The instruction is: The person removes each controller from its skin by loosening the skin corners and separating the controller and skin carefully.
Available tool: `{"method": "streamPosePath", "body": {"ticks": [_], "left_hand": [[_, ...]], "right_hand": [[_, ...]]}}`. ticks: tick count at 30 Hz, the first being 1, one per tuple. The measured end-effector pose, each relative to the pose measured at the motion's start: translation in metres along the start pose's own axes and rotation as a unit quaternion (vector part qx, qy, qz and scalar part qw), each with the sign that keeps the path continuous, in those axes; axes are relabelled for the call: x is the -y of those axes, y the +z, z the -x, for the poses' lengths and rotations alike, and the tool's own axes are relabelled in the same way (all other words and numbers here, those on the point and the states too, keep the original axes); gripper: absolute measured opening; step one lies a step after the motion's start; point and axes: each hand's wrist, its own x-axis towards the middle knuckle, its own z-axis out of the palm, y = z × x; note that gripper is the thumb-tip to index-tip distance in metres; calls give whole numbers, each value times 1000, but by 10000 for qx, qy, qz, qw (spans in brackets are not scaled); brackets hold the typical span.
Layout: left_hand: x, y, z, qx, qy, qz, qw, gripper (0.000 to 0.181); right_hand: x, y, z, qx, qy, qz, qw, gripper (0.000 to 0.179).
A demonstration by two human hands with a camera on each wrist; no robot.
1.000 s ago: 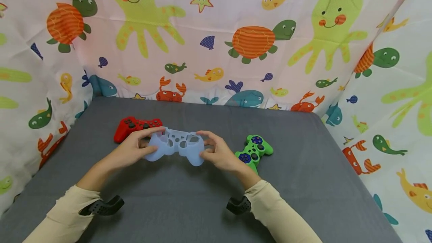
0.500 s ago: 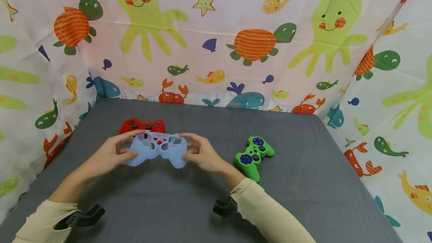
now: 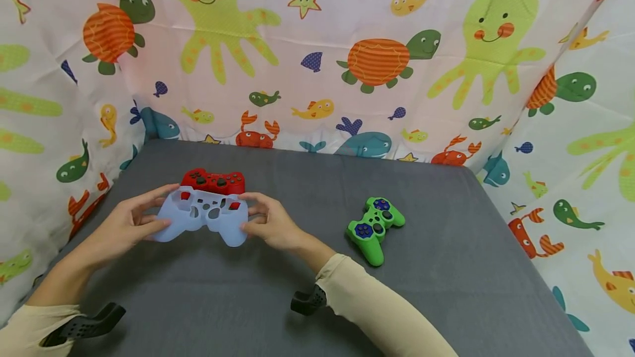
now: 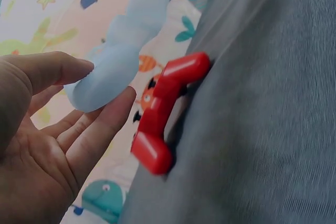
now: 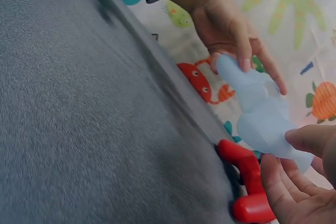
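Note:
A pale blue, translucent game controller cover (image 3: 229,228) with cut-out holes is held up between both hands, above the grey table. My left hand (image 3: 124,225) pinches its left end, thumb on the near side and fingers behind. At the opposite end, my right hand (image 3: 278,226) pinches the other grip the same way. Just behind the cover lies a red game controller (image 3: 218,182), partly hidden by it, with red showing through the holes. In the left wrist view the red controller (image 4: 157,111) lies on the cloth, apart from the cover (image 4: 126,35).
A green game controller (image 3: 374,230) with blue button pads lies on the grey tablecloth (image 3: 446,269) to the right. Curtains (image 3: 317,26) printed with sea animals rise along the back and both sides. Black straps (image 3: 310,300) sit at the wrists.
Both hands have moved left with the cover, from between the two controllers to in front of the red one. The red and green controllers stay where they lie.

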Motion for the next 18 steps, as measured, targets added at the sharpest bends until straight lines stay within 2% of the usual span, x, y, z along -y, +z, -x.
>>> {"method": "streamPosePath", "body": {"ticks": [6, 12, 18], "left_hand": [[11, -14, 10, -141, -73, -242, 9996, 63], [21, -25, 20, -20, -399, -316, 9987, 61], [34, -37, 29, -23, -486, -376, 9981, 59]], "right_hand": [[0, 17, -10, -37, 173, -209, 9996, 57], [-6, 34, -20, -74, 383, -420, 9984, 55], [-7, 49, -27, -89, 597, -632, 9962, 55]]}}
